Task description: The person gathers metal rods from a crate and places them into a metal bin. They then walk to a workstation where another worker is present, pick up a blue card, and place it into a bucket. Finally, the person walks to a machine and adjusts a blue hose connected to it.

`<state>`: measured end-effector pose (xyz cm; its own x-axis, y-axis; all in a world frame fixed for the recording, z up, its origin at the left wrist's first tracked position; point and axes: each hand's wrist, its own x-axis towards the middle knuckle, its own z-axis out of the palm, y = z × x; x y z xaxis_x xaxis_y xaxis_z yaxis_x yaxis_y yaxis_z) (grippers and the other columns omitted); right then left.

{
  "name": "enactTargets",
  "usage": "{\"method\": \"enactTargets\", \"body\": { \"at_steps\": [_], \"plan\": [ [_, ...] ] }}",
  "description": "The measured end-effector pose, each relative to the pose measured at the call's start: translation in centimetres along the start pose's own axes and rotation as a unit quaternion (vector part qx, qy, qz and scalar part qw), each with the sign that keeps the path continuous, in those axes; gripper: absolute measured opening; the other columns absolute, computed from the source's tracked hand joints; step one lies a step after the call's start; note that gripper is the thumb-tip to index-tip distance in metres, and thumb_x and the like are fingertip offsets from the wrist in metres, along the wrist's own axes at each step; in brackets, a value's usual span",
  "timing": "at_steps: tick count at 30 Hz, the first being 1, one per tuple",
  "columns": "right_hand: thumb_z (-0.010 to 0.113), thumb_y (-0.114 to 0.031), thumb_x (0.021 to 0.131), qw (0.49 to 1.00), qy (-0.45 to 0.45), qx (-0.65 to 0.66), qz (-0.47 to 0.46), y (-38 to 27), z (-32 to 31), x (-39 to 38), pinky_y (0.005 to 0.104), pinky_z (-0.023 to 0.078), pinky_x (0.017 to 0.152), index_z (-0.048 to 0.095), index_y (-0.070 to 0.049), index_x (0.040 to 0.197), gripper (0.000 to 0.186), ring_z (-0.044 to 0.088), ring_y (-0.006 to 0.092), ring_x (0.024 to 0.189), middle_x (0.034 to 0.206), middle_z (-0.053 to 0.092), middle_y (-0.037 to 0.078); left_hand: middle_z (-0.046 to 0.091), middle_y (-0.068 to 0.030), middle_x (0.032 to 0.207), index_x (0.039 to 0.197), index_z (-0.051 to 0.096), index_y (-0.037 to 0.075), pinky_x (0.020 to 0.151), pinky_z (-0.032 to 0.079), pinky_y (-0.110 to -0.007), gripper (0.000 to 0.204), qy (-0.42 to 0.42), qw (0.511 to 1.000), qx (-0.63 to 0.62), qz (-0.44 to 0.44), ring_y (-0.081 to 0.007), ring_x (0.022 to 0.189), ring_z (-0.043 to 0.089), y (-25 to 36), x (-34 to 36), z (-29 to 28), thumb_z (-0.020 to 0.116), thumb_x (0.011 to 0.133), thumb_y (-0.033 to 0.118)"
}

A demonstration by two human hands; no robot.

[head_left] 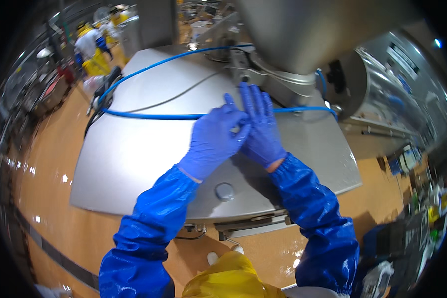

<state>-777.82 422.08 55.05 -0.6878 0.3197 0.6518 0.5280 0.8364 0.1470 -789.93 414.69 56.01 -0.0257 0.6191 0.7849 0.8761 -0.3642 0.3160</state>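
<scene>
Both my hands wear blue-violet gloves and meet above a broad silver metal cover (144, 149). My left hand (216, 133) is curled, its thumb and fingers bent against the thumb side of the right glove. Where exactly it pinches is partly hidden. My right hand (260, 124) lies flat with its fingers stretched forward, holding nothing. Bare skin shows at that wrist, between glove and shiny blue sleeve (308, 198). A blue hose (154, 116) crosses the cover and passes beneath or behind my hands.
A large steel cone-shaped vessel (323, 35) rises just beyond my right hand. A thin grey cable (184, 93) lies across the cover, near a round grey cap (224, 191). Dark crates (397, 243) stand at right. A person in yellow and white (90, 47) works far left.
</scene>
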Motion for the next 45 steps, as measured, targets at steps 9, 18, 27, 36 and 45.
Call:
{"method": "enactTargets", "body": {
  "at_steps": [9,18,27,36,45],
  "plan": [
    [0.053,-0.035,0.085,0.997,-0.028,-0.069,-0.037,-2.0,-0.6,0.0,0.0558,0.017,0.112,0.04,-0.015,0.141,0.061,0.026,0.04,0.137,0.148,0.028,0.018,0.059,-0.0159,0.082,0.088,0.056,0.009,0.067,0.05,-0.046,0.017,-0.082,0.993,-0.033,-0.073,-0.037,0.079,0.06,-0.7,-1.3,0.8,0.062,0.078,0.021],
    [0.055,-0.029,0.085,1.0,-0.015,0.0,-0.014,0.4,0.6,0.6,0.0493,0.031,0.106,0.037,-0.013,0.142,0.062,0.037,0.0379,0.13,0.144,0.033,0.019,0.058,-0.0168,0.091,0.097,0.058,0.006,0.076,0.049,-0.044,0.031,-0.021,0.993,-0.112,-0.041,-0.0352,0.087,0.059,-0.6,-1.7,0.3,0.065,0.079,0.03],
    [0.064,-0.018,0.083,0.959,0.033,0.27,0.075,2.5,2.5,-0.5,0.0414,0.041,0.097,0.047,-0.006,0.132,0.053,0.05,0.0382,0.118,0.128,0.05,0.022,0.057,-0.0142,0.099,0.093,0.066,0.007,0.082,0.045,-0.046,0.042,-0.143,0.984,-0.028,0.098,-0.0378,0.097,0.052,1.6,-2.4,0.1,0.066,0.075,0.045],
    [0.068,-0.017,0.079,0.986,0.024,0.165,0.025,2.6,2.1,-0.2,0.0425,0.046,0.088,0.059,-0.004,0.114,0.039,0.058,0.035,0.1,0.107,0.06,0.017,0.059,-0.0179,0.078,0.084,0.068,0.009,0.07,0.049,-0.047,0.034,-0.145,0.986,0.022,0.086,-0.0439,0.08,0.054,3.1,-2.3,-0.2,0.061,0.08,0.042],
    [0.068,-0.017,0.078,0.988,-0.032,0.148,0.02,2.7,3.1,-0.1,0.0384,0.046,0.086,0.063,-0.006,0.107,0.031,0.06,0.0318,0.093,0.101,0.062,0.015,0.061,-0.0118,0.067,0.08,0.067,0.011,0.06,0.047,-0.044,0.023,-0.156,0.985,-0.033,0.063,-0.034,0.066,0.06,2.2,-2.9,0.1,0.062,0.077,0.034]
  ]
}}
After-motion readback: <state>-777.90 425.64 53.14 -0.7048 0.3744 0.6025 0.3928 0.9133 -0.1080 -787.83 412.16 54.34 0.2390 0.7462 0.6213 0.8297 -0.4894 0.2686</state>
